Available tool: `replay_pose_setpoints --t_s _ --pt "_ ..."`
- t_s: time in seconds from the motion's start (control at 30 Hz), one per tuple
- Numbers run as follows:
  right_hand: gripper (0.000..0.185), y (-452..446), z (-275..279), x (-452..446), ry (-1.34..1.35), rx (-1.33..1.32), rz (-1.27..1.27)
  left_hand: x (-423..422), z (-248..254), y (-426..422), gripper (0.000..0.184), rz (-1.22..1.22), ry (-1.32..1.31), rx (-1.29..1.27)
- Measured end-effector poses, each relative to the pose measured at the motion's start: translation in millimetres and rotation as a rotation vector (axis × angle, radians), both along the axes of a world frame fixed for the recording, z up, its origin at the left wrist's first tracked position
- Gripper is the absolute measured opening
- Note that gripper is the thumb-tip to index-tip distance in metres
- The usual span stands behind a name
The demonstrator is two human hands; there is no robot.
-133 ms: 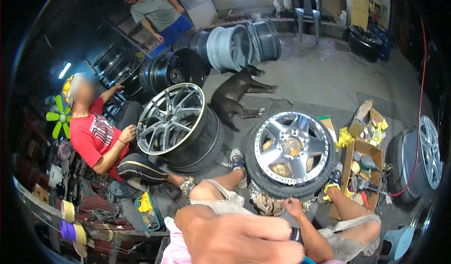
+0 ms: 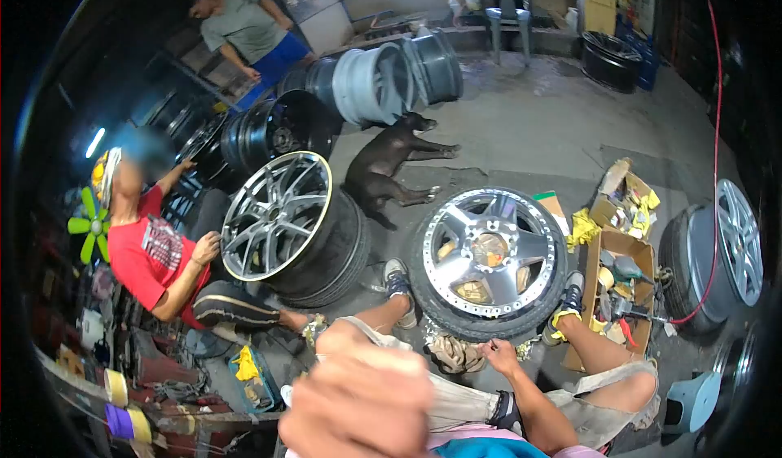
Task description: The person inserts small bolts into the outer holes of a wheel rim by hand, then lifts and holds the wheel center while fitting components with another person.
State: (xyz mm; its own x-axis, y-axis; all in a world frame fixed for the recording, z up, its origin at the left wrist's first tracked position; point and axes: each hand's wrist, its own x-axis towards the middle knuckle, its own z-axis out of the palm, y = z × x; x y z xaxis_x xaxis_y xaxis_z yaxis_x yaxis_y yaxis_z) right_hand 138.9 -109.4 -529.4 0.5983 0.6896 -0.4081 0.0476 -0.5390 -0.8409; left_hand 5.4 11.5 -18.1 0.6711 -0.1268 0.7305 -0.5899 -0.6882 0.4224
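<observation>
While the silvery wheel [image 2: 490, 250] lay face up on the grey floor [image 2: 562, 124], the right hand [image 2: 499, 355], fingers drawn together, hovered by its near edge, beside crumpled cloth [image 2: 454, 354]. The left hand [image 2: 358, 401] curled partly, blurred; neither's hold could be told. A dog [image 2: 389, 165] lay far left, a cardboard box [image 2: 582, 328] right; between, floor stretched toward the far chair [image 2: 507, 6].

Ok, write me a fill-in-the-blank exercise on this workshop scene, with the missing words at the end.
The wheel between the wearer's shoes has ____ broad spokes. The dark animal lying on the floor is a ____. The seated co-worker wears a ____ shirt. The fan at far left has ____ blades.

Missing words: five; dog; red; green.
</observation>
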Motion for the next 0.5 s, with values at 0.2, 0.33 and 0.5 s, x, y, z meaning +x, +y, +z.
replay_pose_setpoints --t_s 0.2,0.33,0.5 --pt "0.041 -11.4 -21.3 25.1 -0.058 0.042 0.048 63.8 -77.0 28.5 0.012 0.340 0.459 -0.107" --pt "0.038 -21.8 -15.0 22.5 0.006 -0.062 -0.017 99.1 -196.6 68.8 0.013 0.540 0.765 -0.073" --pt "0.033 -16.5 -8.9 23.1 0.013 -0.041 -0.113 108.7 -362.7 74.2 0.039 0.557 1.027 -0.107"
